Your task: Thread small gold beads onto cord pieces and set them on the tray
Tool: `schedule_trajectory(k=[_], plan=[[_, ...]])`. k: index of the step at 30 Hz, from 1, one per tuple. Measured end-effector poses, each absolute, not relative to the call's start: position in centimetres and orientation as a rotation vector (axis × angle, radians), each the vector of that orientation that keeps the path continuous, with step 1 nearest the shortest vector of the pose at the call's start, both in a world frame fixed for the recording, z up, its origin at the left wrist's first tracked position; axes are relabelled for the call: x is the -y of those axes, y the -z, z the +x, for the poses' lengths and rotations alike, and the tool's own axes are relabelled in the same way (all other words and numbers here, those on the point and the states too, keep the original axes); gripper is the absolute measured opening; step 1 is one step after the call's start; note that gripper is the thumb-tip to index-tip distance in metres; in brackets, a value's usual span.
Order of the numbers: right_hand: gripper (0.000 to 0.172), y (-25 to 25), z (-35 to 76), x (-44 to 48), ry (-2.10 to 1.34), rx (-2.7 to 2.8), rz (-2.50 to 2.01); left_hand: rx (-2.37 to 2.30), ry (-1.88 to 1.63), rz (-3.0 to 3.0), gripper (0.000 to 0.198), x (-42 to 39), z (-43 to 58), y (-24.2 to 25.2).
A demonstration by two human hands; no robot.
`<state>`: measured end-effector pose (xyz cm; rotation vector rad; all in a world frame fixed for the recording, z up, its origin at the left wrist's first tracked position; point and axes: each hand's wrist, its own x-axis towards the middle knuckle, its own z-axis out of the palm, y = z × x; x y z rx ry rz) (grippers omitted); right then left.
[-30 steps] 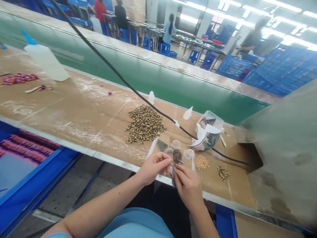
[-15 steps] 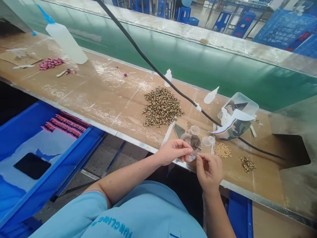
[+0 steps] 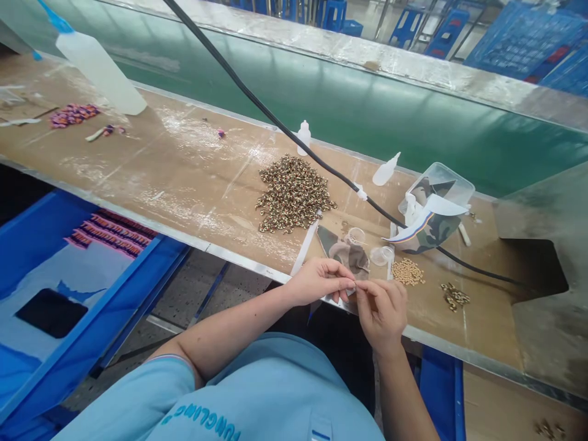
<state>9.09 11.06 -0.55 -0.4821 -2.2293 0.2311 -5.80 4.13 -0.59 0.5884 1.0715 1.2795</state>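
Observation:
At the table's front edge my left hand (image 3: 327, 280) is closed in a pinch, thumb against fingers. My right hand (image 3: 382, 309) pinches too, its fingertips meeting those of the left. Whatever sits between them is too small to make out. Just beyond the hands lie a camouflage cloth (image 3: 351, 256), a small clear round cup (image 3: 356, 236) and a second clear cup (image 3: 381, 255). Right of these is a small pile of tan beads (image 3: 408, 272), then a small cluster of brown-and-gold pieces (image 3: 454, 296). A large heap of similar brown-and-gold pieces (image 3: 294, 194) lies to the left.
A black cable (image 3: 257, 101) crosses above the table. Behind stand a small white bottle (image 3: 304, 138), another tipped one (image 3: 386, 170) and a clear tub (image 3: 450, 177). A large bottle (image 3: 101, 73) leans at far left. A blue tray (image 3: 138, 288) with a phone (image 3: 51, 313) sits lower left.
My right hand has moved left, so its fingertips now meet my left hand's. The whole view has shifted slightly; the piles and bottles look the same.

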Motion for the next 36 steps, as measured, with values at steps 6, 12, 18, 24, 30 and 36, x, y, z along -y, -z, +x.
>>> schedule_trajectory(k=[6,12,18,24,30,36], plan=[[0.006,0.65,9.03,-11.01,-0.268,2.248,-0.535,-1.076,-1.266,0.597,0.045,-4.18,-5.8,0.82],[0.004,0.93,9.1,-11.12,-0.363,2.231,-0.609,-1.084,-1.261,0.586,0.045,-4.35,-5.74,0.52],[0.005,1.05,9.1,-10.94,-0.313,2.228,-0.615,-1.08,-1.271,0.584,0.047,-4.34,-5.73,0.51],[0.006,1.18,9.12,-10.75,-0.285,2.222,-0.586,-1.087,-1.296,0.597,0.045,-4.28,-5.59,0.7],[0.01,1.43,9.13,-10.77,-0.333,2.21,-0.59,-1.092,-1.29,0.608,0.037,-4.29,-5.63,0.59],[0.008,1.32,9.09,-10.75,-0.337,2.2,-0.623,-1.099,-1.293,0.611,0.035,-4.28,-5.62,0.63]])
